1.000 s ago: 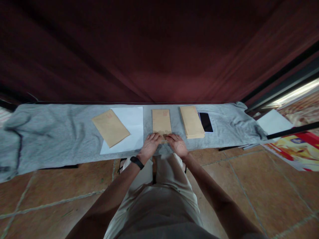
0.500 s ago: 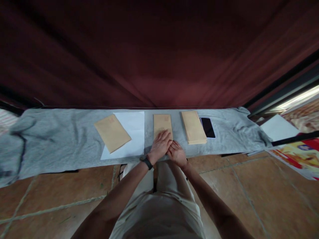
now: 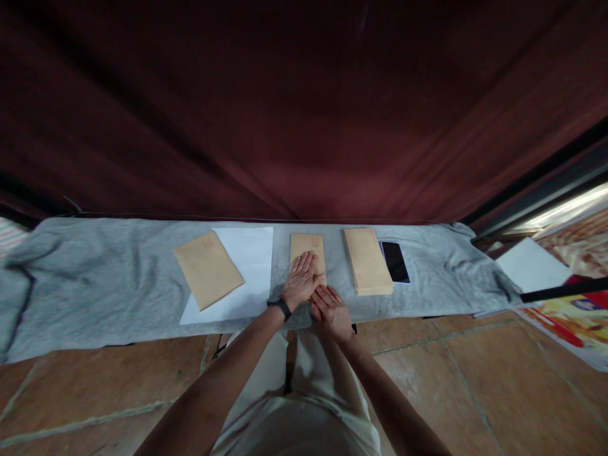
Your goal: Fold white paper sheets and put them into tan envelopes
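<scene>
On the grey-draped table [image 3: 95, 278], a tan envelope [image 3: 208, 268] is lying across a white sheet [image 3: 247, 253]. At centre we are pressing our left hand [image 3: 300, 280], fingers flat and spread, onto a plain tan middle envelope [image 3: 308, 244]; it has slid further up since a moment ago. Our right hand [image 3: 332, 309], open, is resting at the near edge. An envelope stack [image 3: 367, 259] and phone [image 3: 394, 261] are sitting rightward.

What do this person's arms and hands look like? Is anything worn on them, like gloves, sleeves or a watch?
Both arms are bare from the bottom of the picture to the fingers: no sleeves, no gloves. The left hand has a slim black band, like a watch or fitness tracker, around its wrist. The right hand wears nothing on its wrist, and no rings can be made out on either hand.
</scene>
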Demonstrator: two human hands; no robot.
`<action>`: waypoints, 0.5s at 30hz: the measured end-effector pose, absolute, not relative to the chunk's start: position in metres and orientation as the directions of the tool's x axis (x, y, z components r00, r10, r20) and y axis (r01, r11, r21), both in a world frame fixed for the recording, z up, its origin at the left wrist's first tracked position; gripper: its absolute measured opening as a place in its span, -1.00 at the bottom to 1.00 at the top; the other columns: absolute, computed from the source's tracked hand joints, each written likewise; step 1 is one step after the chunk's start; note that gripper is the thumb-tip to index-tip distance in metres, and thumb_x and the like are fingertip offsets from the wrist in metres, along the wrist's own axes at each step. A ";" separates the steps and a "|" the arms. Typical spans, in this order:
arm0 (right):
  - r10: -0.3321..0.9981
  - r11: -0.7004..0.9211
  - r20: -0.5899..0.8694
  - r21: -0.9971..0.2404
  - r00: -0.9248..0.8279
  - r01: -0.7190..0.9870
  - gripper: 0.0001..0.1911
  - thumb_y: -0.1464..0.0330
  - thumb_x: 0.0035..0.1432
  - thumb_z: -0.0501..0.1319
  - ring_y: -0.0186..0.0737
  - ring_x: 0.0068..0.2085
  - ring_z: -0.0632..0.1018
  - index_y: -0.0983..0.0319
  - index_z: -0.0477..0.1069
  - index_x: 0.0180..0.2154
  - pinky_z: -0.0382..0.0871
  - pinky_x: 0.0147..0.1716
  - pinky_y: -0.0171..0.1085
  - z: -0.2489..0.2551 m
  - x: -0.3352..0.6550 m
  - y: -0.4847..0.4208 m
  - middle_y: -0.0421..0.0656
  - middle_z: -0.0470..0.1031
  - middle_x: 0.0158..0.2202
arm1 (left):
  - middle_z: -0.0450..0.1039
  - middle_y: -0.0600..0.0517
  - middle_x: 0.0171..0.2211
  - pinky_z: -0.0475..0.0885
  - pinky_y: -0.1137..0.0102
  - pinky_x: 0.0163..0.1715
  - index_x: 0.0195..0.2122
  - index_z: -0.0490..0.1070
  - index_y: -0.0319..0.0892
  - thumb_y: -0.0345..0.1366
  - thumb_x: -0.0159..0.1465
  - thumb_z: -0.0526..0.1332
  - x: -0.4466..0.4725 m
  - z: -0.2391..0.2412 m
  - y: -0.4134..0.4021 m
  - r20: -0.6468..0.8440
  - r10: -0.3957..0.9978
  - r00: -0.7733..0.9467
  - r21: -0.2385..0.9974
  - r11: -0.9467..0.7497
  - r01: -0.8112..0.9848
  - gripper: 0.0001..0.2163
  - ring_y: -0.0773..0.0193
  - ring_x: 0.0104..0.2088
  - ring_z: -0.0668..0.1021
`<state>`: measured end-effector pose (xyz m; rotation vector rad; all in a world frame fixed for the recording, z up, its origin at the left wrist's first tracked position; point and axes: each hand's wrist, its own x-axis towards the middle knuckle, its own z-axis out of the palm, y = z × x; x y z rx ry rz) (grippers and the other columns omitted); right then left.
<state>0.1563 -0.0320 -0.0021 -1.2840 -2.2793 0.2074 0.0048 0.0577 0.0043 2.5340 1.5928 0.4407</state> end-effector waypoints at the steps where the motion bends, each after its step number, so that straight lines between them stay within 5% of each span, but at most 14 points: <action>1: 0.833 0.541 0.354 -0.366 -0.425 0.757 -0.54 0.36 0.38 0.11 -0.02 0.27 0.43 0.22 0.34 0.27 0.28 0.30 0.08 -0.003 0.157 -0.032 0.02 0.44 0.24 | 0.02 -0.21 0.44 0.00 0.05 0.42 0.44 0.01 -0.28 -0.06 0.46 -0.05 0.002 0.003 0.059 0.186 0.898 0.400 0.246 -0.436 0.866 -0.39 0.06 0.46 0.03; 7: 0.828 0.551 0.353 -0.372 -0.435 0.747 -0.50 0.37 0.39 0.08 -0.03 0.29 0.40 0.20 0.27 0.32 0.26 0.31 0.07 -0.003 0.157 -0.032 -0.03 0.38 0.30 | -0.02 -0.26 0.45 -0.03 0.11 0.44 0.42 0.03 -0.39 -0.04 0.46 -0.05 -0.010 0.004 0.064 0.160 0.925 0.346 0.227 -0.375 0.899 -0.37 0.05 0.47 0.00; 15: 0.838 0.530 0.365 -0.374 -0.405 0.761 -0.53 0.37 0.36 0.11 0.00 0.27 0.43 0.19 0.35 0.27 0.29 0.29 0.10 0.000 0.154 -0.033 0.01 0.44 0.24 | 0.06 -0.14 0.44 -0.02 0.11 0.44 0.43 0.07 -0.25 -0.15 0.46 -0.05 0.010 0.004 0.076 0.184 0.894 0.409 0.231 -0.444 0.866 -0.45 0.12 0.45 0.07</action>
